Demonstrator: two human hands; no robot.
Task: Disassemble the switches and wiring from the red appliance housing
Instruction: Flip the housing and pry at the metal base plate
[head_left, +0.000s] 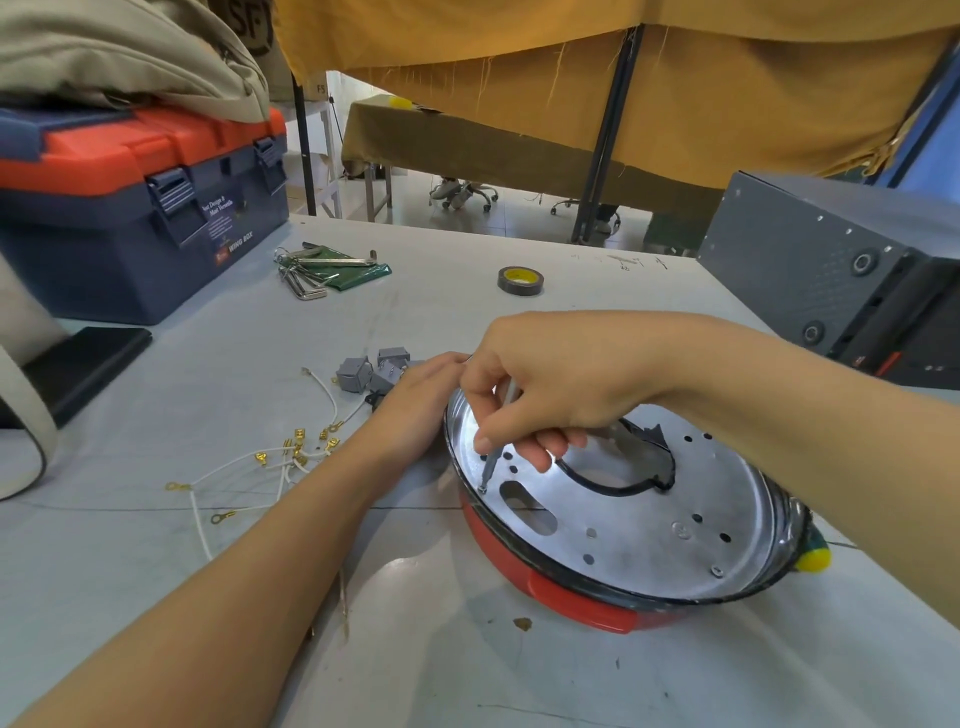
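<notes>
The right hand (545, 384) pinches a screwdriver (496, 447) in its grip onto a screw (482, 489) in the red housing (571, 592), while the left hand (415, 395) rests flat-fingered against its rim.

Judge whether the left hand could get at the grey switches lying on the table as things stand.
Probably yes. The left hand rests by the red housing's rim, right beside the grey switches, with only bare white table between.

Grey table (519, 675), red housing (566, 592), switches (363, 371), wires (249, 462), toolbox (130, 208), tape (519, 280)
</notes>
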